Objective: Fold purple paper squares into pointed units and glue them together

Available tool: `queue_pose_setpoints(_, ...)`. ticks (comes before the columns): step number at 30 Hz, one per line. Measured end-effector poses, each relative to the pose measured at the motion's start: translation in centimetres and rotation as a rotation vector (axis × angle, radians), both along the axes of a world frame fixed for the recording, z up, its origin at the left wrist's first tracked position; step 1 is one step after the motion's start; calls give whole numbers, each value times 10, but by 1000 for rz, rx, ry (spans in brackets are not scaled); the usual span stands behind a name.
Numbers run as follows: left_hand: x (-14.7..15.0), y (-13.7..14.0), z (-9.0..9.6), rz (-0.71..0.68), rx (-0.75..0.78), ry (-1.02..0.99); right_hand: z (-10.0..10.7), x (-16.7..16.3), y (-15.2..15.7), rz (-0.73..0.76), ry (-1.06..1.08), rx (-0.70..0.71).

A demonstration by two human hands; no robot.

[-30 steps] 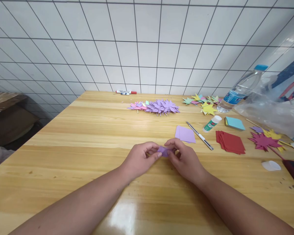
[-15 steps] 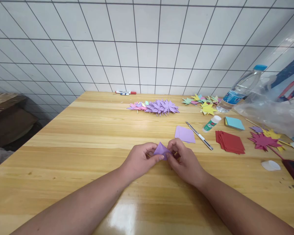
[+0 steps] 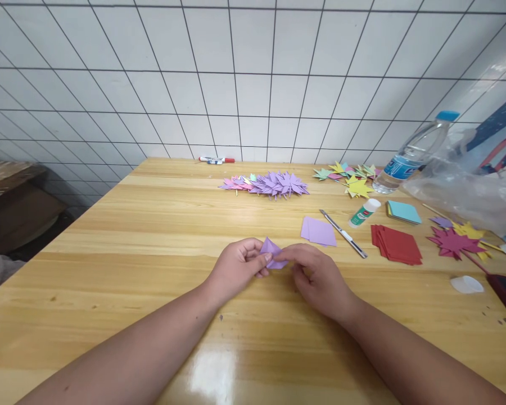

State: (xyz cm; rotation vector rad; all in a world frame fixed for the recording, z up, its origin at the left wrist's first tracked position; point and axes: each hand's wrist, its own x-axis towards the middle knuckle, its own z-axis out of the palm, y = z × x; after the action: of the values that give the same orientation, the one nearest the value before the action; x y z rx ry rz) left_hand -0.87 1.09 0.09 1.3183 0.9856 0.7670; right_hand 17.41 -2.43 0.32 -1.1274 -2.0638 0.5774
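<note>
A small folded piece of purple paper (image 3: 269, 246) is pinched in my left hand (image 3: 237, 269), the thumb on its near face and the other fingers behind it. One peak of the paper points up, and another part spreads toward the right. My right hand (image 3: 321, 277) reaches in from the right. Its index finger is stretched out and touches the paper, while its thumb stands apart below. Just beyond the right hand lie flat purple paper squares (image 3: 319, 231) and a utility knife (image 3: 343, 234).
Right of the knife are a glue stick (image 3: 365, 213), red paper squares (image 3: 398, 245) and blue ones (image 3: 403, 212). Purple paper stars (image 3: 280, 184) and markers (image 3: 216, 160) lie near the tiled wall. A water bottle (image 3: 405, 160) and a plastic cap (image 3: 466, 284) stand at right.
The paper has moved slightly left and up with my left hand. My right hand has let go of its pinch, and its index finger now lies extended against the paper.
</note>
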Motion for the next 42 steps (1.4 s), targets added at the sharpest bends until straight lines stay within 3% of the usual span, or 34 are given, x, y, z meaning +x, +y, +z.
queue_pose_setpoints(6,-1,1,0,13,-29,-19,0,1,1,-123,-26,81)
queue_pose_setpoints(11,0,-1,-1,-13,-37,-19,2,-1,-3,-136,-53,143)
queue_pose_setpoints(14,1,-2,-1,-28,-25,-12,2,-4,-6,-175,-2,32)
queue_pose_setpoints(19,1,-3,-1,-58,-12,-20,1,-9,-2,-233,250,-303)
queue_pose_setpoints(22,1,-2,-1,-65,-18,-51,0,-9,1,-229,325,-387)
queue_pose_setpoints(29,2,-7,-2,-100,64,-19,-1,-7,-1,-292,104,-150)
queue_pose_setpoints(36,3,-8,-3,-116,99,19,-3,-8,0,-283,205,-242)
queue_pose_setpoints(42,4,-7,-5,-67,145,47,-4,-4,0,-228,128,-100)
